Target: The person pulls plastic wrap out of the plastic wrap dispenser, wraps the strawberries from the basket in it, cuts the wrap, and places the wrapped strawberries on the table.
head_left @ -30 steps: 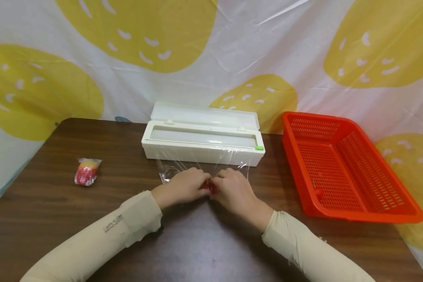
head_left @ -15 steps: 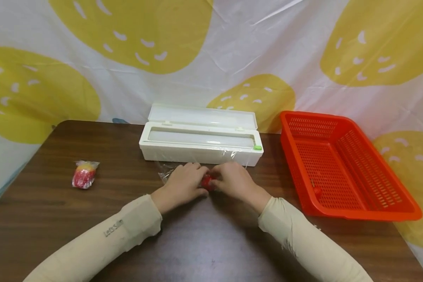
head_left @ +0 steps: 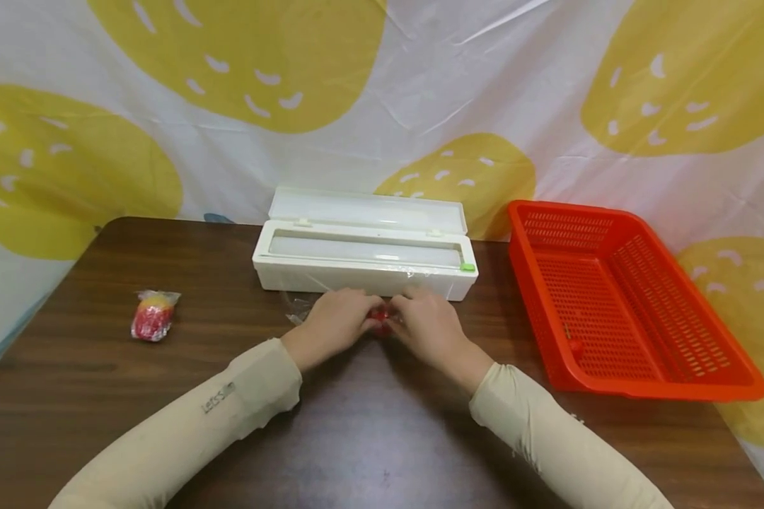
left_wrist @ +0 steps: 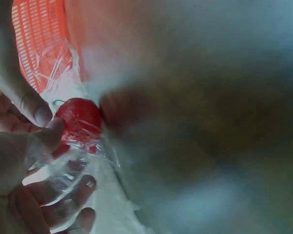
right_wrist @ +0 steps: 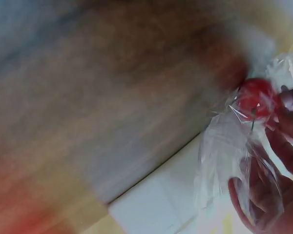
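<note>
Between my two hands is a red cherry [left_wrist: 79,118] with a thin green stem, partly covered in clear cling film [right_wrist: 224,151]. My left hand [head_left: 339,322] holds it from the left, the thumb against its side in the left wrist view. From the right, my right hand [head_left: 429,325] pinches the cherry and film, its other fingers curled behind the film in the right wrist view. The film runs back to a white cling film dispenser [head_left: 363,277] just beyond my hands; its lid stands raised. Fingertips partly hide the cherry in the head view.
A film-wrapped red and yellow fruit [head_left: 154,317] lies on the dark wooden table [head_left: 229,254] at left. At right stands a red plastic basket [head_left: 611,392] with one small red stemmed fruit [head_left: 575,348] inside. A fruit-patterned curtain [head_left: 331,155] hangs behind.
Both hands have moved slightly away from me with the cherry, closer to the dispenser. The film, stretched taut a second ago, now hangs slacker and is gathered around the cherry.
</note>
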Tool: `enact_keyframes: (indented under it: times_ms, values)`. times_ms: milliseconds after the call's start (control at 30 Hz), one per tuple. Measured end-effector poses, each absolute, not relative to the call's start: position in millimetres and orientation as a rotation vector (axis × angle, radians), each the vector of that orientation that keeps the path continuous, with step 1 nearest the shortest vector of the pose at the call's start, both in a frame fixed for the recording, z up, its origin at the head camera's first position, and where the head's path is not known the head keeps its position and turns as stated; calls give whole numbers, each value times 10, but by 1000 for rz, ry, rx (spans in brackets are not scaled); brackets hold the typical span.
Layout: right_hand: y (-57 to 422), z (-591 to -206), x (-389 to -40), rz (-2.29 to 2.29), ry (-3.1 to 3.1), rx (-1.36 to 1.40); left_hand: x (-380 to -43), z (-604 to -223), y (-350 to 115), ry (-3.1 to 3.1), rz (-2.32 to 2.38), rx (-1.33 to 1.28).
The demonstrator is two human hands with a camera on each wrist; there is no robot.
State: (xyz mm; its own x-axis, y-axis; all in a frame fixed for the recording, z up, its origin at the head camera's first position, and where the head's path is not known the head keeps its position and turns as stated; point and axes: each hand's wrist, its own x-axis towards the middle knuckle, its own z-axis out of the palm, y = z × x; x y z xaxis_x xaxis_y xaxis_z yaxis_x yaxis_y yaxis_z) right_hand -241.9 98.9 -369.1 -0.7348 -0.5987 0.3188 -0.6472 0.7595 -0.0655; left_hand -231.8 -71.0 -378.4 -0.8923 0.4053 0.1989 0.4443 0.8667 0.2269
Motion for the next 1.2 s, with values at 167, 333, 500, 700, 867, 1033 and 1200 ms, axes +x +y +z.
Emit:
enact_keyframes:
  times_ms: [167, 333, 500, 700, 867, 1033, 1200]
  values:
    - [996, -3757, -2402, 129, -2547, 1060, -2369, -3739, -698, -2982, -392, -646]
    - [958, -3782, -2435, 79, -2625, 1039, -2411, -3737, -721, -3024, -385, -698]
    - [925, -3795, -2497, -13, -2662, 1000, -2481, -3687, -802, -3122, -535, -800]
    - [962, -3786, -2562, 63, -2788, 965, -2534, -3669, -968, -3159, -820, -928]
    - [1007, -3754, -2576, 106, -2812, 944, -2396, -3712, -1072, -3038, -961, -710]
    - [1037, -3724, -2555, 144, -2723, 1007, -2189, -3783, -1084, -2928, -748, -537]
    - [1089, -3716, -2522, 222, -2725, 1031, -2080, -3835, -1134, -2824, -659, -531]
